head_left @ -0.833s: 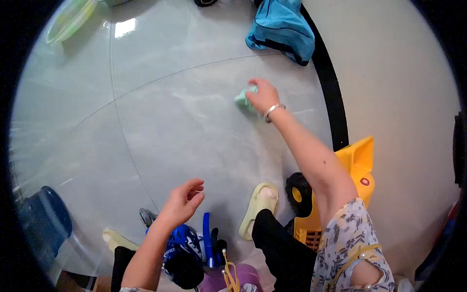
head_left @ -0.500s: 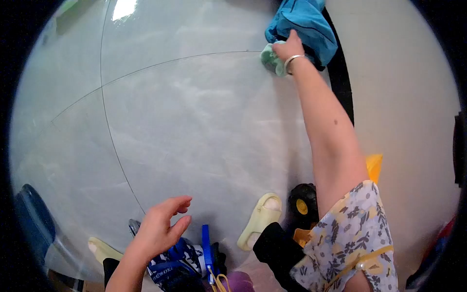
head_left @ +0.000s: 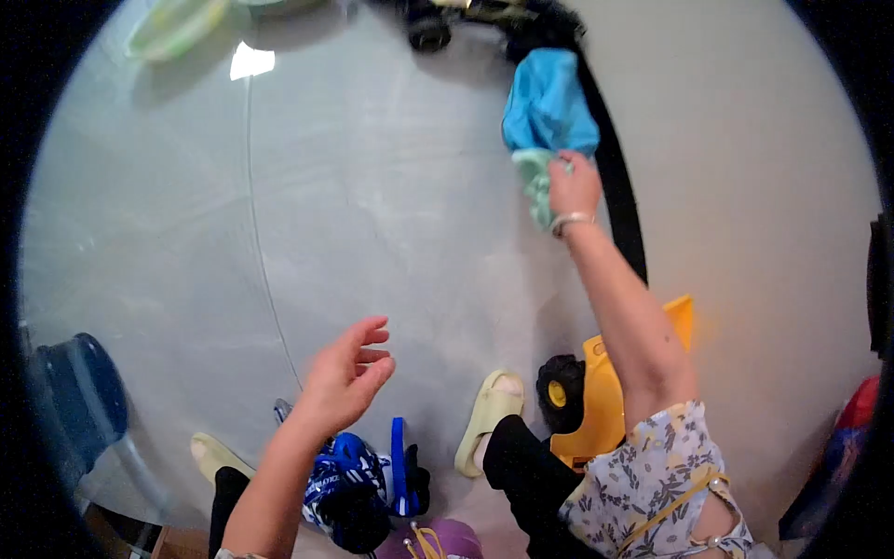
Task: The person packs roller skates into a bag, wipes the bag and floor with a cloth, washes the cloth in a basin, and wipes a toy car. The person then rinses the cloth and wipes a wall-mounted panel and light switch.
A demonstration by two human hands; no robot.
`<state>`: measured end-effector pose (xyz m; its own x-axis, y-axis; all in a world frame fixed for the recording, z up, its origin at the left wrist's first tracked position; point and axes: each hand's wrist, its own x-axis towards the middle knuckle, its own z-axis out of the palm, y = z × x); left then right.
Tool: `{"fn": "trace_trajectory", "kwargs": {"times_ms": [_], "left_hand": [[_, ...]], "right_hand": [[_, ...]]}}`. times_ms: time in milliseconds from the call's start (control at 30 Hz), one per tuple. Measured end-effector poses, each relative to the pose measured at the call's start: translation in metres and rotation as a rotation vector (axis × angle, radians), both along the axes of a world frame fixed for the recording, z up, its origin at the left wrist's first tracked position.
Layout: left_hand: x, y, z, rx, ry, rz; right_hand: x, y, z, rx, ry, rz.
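In the head view my right hand is closed on a mint-green cloth-like item and on the near edge of a blue bag, which hangs or lies at the upper right beside a black floor strip. The green item is against the bag's lower end. My left hand is raised over the floor at the lower middle, fingers apart and empty, above and left of a blue patterned item with a blue strap.
A yellow toy truck stands beside my right leg. A black wheeled toy is at the top, a green-white basin at the upper left, a dark blue container at the left. My slippered foot rests on the floor.
My right hand has moved up and right with the green item, reached the blue bag and taken hold of it. The bag now looks narrower. My left hand stays low and open.
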<state>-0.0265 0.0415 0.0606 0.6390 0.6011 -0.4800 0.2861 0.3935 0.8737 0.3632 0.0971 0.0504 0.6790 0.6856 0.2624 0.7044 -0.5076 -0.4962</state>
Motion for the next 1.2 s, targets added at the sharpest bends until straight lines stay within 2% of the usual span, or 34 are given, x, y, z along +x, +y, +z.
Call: {"fn": "trace_trajectory", "kwargs": {"times_ms": [100,200,267,333,400,433,500,533,600,667,767,833,867,900,933,1000,1067,1100,1133,1200], "left_hand": [[0.007,0.022,0.066,0.024,-0.026,-0.029],[0.003,-0.011,0.115,0.04,-0.061,0.006],[-0.006,-0.034,0.144,0.018,-0.026,-0.005],[-0.017,-0.046,0.161,-0.023,0.0,0.031],[-0.032,-0.064,0.179,-0.08,0.016,0.077],[-0.043,-0.071,0.191,-0.128,0.035,0.119],[-0.065,-0.089,0.2,-0.185,0.037,0.196],[-0.079,-0.101,0.208,-0.183,0.042,0.207],[-0.101,-0.117,0.224,-0.252,-0.048,0.305],[-0.121,-0.131,0.237,-0.269,-0.069,0.363],[-0.143,-0.148,0.24,-0.308,-0.114,0.46],[-0.15,-0.153,0.215,-0.463,-0.339,0.393],[-0.152,-0.157,0.208,-0.47,-0.341,0.414],[-0.151,-0.161,0.203,-0.472,-0.293,0.517],[-0.15,-0.165,0.197,-0.474,-0.243,0.619],[-0.151,-0.173,0.194,-0.482,-0.248,0.702],[-0.155,-0.181,0.197,-0.274,-0.028,0.684],[-0.16,-0.179,0.182,-0.305,-0.153,0.632],[-0.161,-0.18,0.181,-0.307,-0.142,0.637],[-0.148,-0.179,0.195,-0.21,-0.076,0.624]], "right_hand": [[-0.033,-0.004,0.06,-0.014,0.184,-0.011],[-0.08,-0.04,0.107,0.02,0.462,0.041],[-0.123,-0.068,0.139,0.019,0.519,0.125],[-0.156,-0.084,0.137,0.056,0.643,0.194],[-0.197,-0.103,0.164,0.044,0.862,0.23],[-0.215,-0.112,0.178,0.053,0.862,0.238],[-0.246,-0.133,0.204,0.147,1.181,0.181],[-0.262,-0.149,0.222,0.142,1.188,0.191],[-0.293,-0.178,0.252,0.169,1.42,0.108],[-0.32,-0.204,0.264,0.111,1.388,0.151],[-0.36,-0.243,0.263,-0.028,1.55,0.247],[-0.385,-0.265,0.257,-0.113,1.551,0.263],[-0.393,-0.277,0.253,-0.161,1.552,0.25],[-0.399,-0.287,0.246,-0.219,1.431,0.367],[-0.397,-0.295,0.241,-0.241,1.433,0.375],[-0.389,-0.306,0.249,-0.404,0.752,0.902],[-0.378,-0.302,0.272,-0.554,0.339,1.115],[-0.37,-0.295,0.281,-0.659,0.303,1.096],[-0.361,-0.287,0.287,-0.761,0.269,1.066],[-0.345,-0.281,0.292,-0.478,0.136,0.843]]}}
